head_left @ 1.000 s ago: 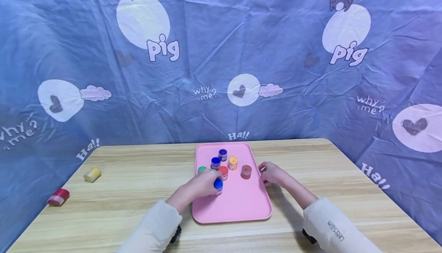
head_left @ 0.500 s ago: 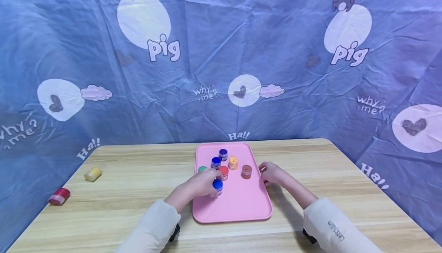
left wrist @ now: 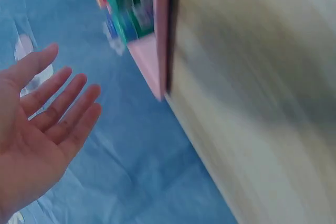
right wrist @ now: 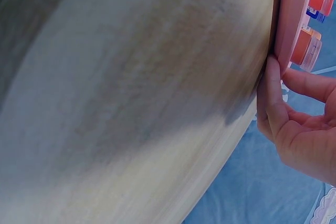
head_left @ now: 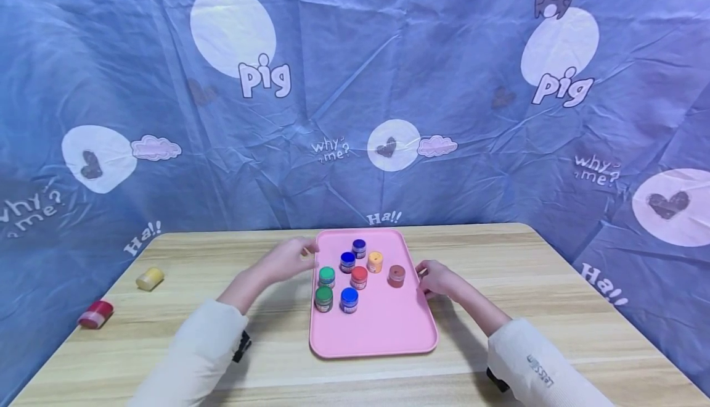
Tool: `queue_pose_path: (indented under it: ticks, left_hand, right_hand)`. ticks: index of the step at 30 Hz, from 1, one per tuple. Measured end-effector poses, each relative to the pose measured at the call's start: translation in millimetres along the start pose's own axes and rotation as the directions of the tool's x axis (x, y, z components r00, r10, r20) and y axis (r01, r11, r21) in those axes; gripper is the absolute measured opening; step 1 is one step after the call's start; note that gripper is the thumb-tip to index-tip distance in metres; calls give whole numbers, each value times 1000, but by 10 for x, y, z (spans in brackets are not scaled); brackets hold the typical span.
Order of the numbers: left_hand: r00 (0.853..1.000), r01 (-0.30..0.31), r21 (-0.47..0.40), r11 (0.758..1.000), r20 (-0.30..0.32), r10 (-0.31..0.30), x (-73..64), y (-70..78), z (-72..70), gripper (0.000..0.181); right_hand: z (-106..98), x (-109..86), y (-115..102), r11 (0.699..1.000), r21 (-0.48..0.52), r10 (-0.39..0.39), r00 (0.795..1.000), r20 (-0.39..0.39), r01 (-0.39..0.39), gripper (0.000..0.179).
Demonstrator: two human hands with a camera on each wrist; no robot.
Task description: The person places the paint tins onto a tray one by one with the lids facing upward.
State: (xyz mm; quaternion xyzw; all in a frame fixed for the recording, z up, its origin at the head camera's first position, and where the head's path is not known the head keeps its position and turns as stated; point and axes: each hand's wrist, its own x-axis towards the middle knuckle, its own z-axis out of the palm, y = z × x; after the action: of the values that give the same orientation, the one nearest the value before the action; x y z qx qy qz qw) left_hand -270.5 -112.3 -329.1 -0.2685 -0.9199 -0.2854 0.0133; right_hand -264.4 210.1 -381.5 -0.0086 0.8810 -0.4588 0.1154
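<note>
On the table lies a pink tray [head_left: 377,338] bearing several small paint jars. A dark green jar [head_left: 324,299] and a lighter green jar [head_left: 326,277] stand by its left rim, a blue jar [head_left: 349,301] beside them. A red jar [head_left: 359,278], an orange jar [head_left: 375,263] and a brown jar [head_left: 396,276] stand further right, two dark blue ones behind. My left hand [head_left: 287,260] hovers left of the tray, fingers extended and holding nothing in the left wrist view. My right hand [right wrist: 310,124] pinches the tray's right rim between thumb and fingers.
At the table's left side, a yellow jar [head_left: 150,279] and a red-and-pink jar [head_left: 95,314] lie on their sides. A blue patterned cloth [head_left: 355,98] hangs behind the wooden table [head_left: 222,259].
My left hand has come off the jars by the blue one and moved back and left, past the tray's left rim, uncovering both green jars. My right hand stays at the rim.
</note>
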Motion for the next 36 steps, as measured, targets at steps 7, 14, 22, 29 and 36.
queue_pose_path:
  ticks: [7, 14, 22, 29, 36]
  left_hand:
    - [988, 12, 107, 994, -157, 5, -173, -408, -499, 24]
    - [957, 164, 208, 964, -272, -104, -427, -797, -904, 23]
    - [899, 336, 224, 915, -367, -240, -796, -1297, -1094, 29]
    - [832, 461, 203, 864, -437, -342, -1060, -1551, -1123, 32]
    - [857, 468, 243, 850, -361, -368, -1216, -1690, -1104, 23]
  right_hand:
    - [6, -5, 8, 1000, 2, -1, 1000, -2, 1, 40]
    - [0, -8, -4, 1000, -12, 13, 1000, -7, -13, 40]
    - [16, 2, 9, 1000, 1, 16, 1000, -9, -16, 41]
    - [5, 5, 0, 1000, 12, 14, 1000, -5, -14, 41]
    - [-4, 1, -6, 1000, 15, 14, 1000, -4, -14, 40]
